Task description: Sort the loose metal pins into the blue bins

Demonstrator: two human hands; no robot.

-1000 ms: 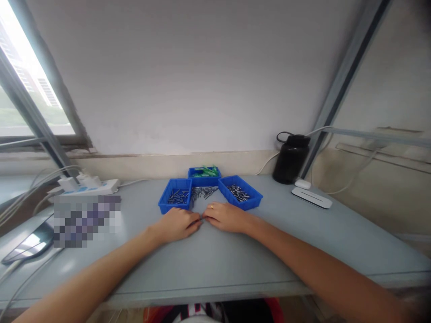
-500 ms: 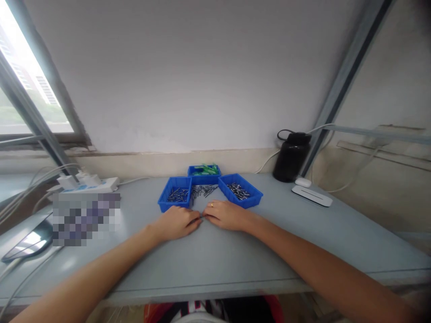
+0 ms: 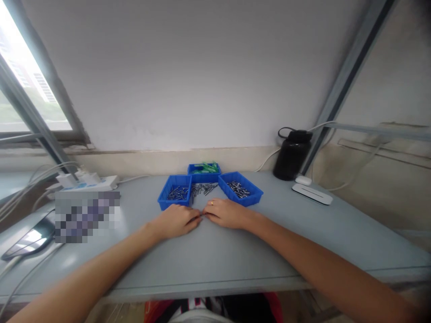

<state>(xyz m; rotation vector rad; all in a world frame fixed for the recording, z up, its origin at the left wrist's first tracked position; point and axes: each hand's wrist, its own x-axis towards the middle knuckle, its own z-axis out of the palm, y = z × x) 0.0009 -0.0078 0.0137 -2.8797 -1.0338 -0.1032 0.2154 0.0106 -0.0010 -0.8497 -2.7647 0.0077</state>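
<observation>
My left hand [image 3: 177, 221] and my right hand [image 3: 228, 213] meet fingertip to fingertip low over the desk, both with fingers pinched. Something small and dark sits between the fingertips, too small to name. Just behind my left hand is a blue bin [image 3: 162, 200] with thin metal pieces [image 3: 178, 193]. Another blue bin [image 3: 249, 200], behind my right hand, holds similar metal pieces [image 3: 238, 189]. Loose metal pieces [image 3: 206, 188] lie on the desk between the bins. At the back, a smaller blue bin [image 3: 204, 177] contains green items [image 3: 207, 168].
A black bottle [image 3: 291, 156] stands at the back right, near a white flat device [image 3: 312, 194] and a small white case [image 3: 303, 180]. On the left are a power strip [image 3: 104, 184] with cables and a dark glossy device [image 3: 32, 237] on the desk [image 3: 208, 260].
The view has shifted very slightly. Both hands keep nearly the same place and pinch.
</observation>
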